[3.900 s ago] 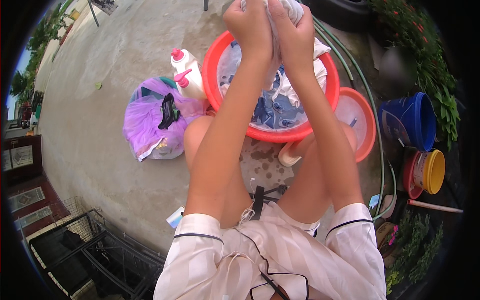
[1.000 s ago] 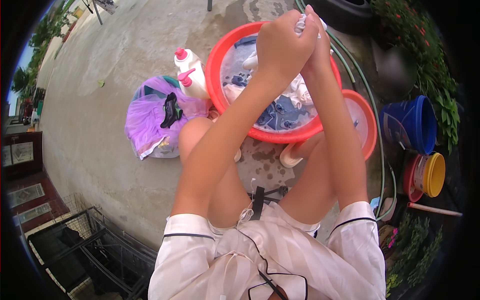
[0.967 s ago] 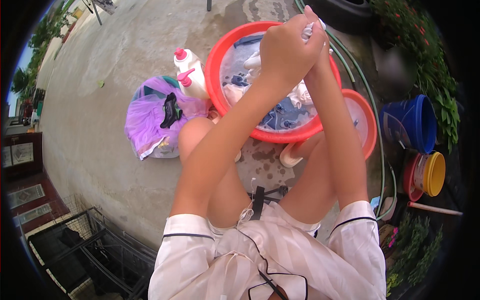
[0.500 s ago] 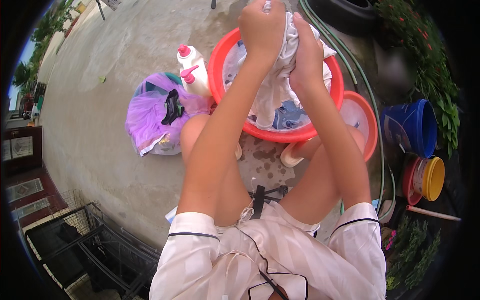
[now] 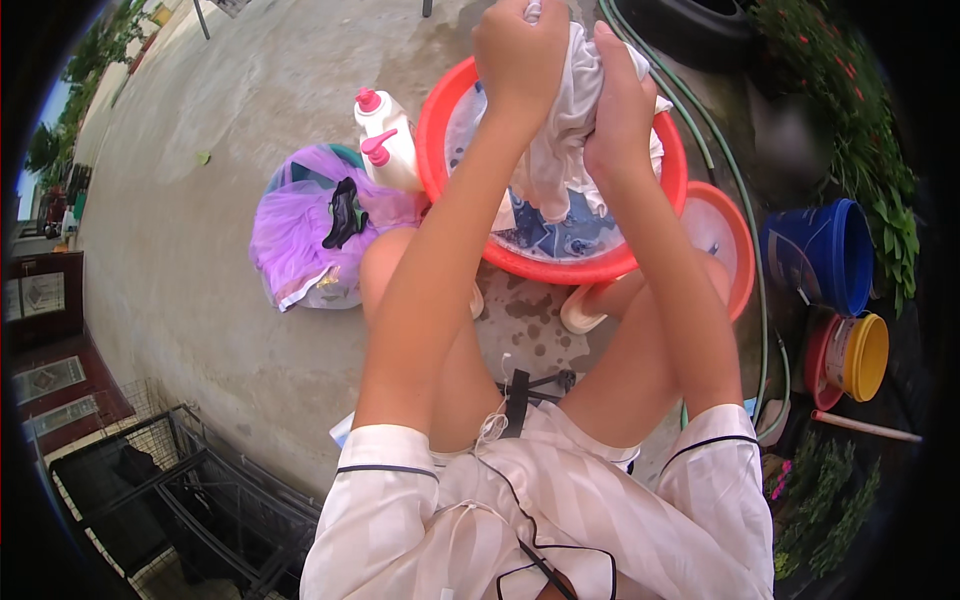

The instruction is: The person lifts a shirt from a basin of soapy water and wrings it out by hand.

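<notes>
A bunched white cloth point(image 5: 572, 110), wet-looking and wrinkled, is raised over a red basin point(image 5: 560, 270) of soapy water. My left hand point(image 5: 522, 60) is closed in a fist round its upper left part. On the other side my right hand point(image 5: 622, 100) grips it, thumb pointing up. The cloth's lower folds hang down into the basin. Blue, patterned material point(image 5: 570, 235) shows through the water; whether it is fabric or the basin's printed bottom I cannot tell. More white cloth point(image 5: 657, 150) lies at the basin's right side, partly hidden behind my right hand.
White pump bottles point(image 5: 390, 150) with pink tops stand left of the basin. Farther left, purple netting and a black item fill a teal tub point(image 5: 345, 155). A second red basin point(image 5: 738, 240), a green hose point(image 5: 762, 330), a blue bucket point(image 5: 815, 255) and a yellow bucket point(image 5: 862, 358) are on the right.
The hanging folds have drawn up and shifted slightly right, showing more of the blue material in the water. Both hands keep their grip, with the right moved a little.
</notes>
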Demonstrator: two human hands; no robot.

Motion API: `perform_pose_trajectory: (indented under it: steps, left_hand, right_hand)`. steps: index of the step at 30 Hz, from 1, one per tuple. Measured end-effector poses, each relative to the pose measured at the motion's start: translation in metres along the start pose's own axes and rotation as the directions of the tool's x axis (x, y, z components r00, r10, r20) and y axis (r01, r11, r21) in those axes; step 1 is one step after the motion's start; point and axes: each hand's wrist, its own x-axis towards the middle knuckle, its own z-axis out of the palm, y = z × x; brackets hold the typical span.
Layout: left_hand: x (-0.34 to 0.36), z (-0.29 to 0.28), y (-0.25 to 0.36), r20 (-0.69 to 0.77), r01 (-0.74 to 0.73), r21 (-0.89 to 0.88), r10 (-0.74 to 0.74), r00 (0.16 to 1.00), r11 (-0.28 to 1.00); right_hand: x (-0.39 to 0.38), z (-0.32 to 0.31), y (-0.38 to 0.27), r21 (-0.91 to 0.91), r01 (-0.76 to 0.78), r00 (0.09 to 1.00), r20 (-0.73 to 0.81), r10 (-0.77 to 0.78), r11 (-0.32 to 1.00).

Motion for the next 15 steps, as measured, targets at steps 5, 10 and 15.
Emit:
perform_pose_trajectory:
  steps: [5,10,15]
  left_hand:
    - [-0.002,0.012,-0.003,-0.026,0.016,-0.118,-0.019,0.999,0.993]
    - [-0.040,0.028,0.037,0.163,-0.038,0.064,0.027,0.986,0.997]
    - [-0.029,0.016,0.033,0.086,0.016,0.054,-0.021,0.996,0.998]
  right_hand:
    - [0.002,0.003,-0.005,-0.021,0.029,1.000,-0.002,-0.029,0.999]
    - [0.039,-0.030,-0.006,0.200,-0.105,0.993,-0.038,0.115,0.974]
    - [0.014,-0.001,-0.013,0.179,-0.045,0.985,-0.158,0.074,0.983]
